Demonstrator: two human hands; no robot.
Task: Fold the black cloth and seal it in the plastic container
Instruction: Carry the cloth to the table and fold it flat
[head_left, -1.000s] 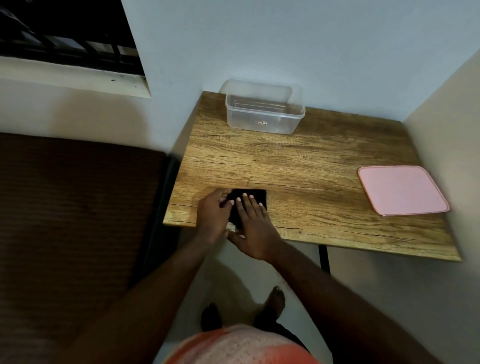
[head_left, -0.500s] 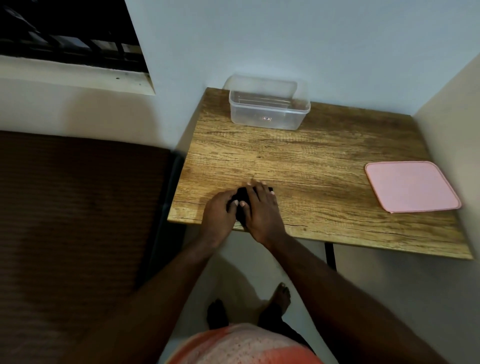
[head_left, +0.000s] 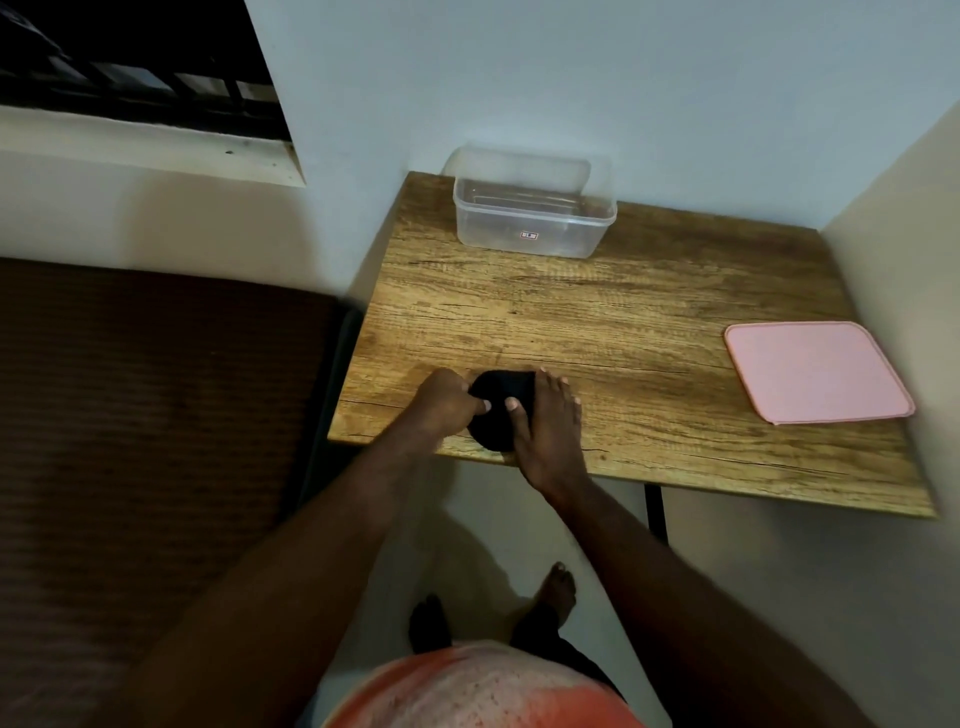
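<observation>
Folding near complete, judged from compact bundle. Black cloth (head_left: 500, 410) at near table (head_left: 649, 322) edge, small, dark, rounded lump, folds not discernible. Left hand (head_left: 447, 402) fingers pinched on cloth's left side; right hand (head_left: 545, 421) flat, fingers spread, pressing right side. Outstanding: placing and sealing. Pink lid (head_left: 815, 371) lying flat, far right. Clear container (head_left: 532, 205) open, empty, back edge by wall.
</observation>
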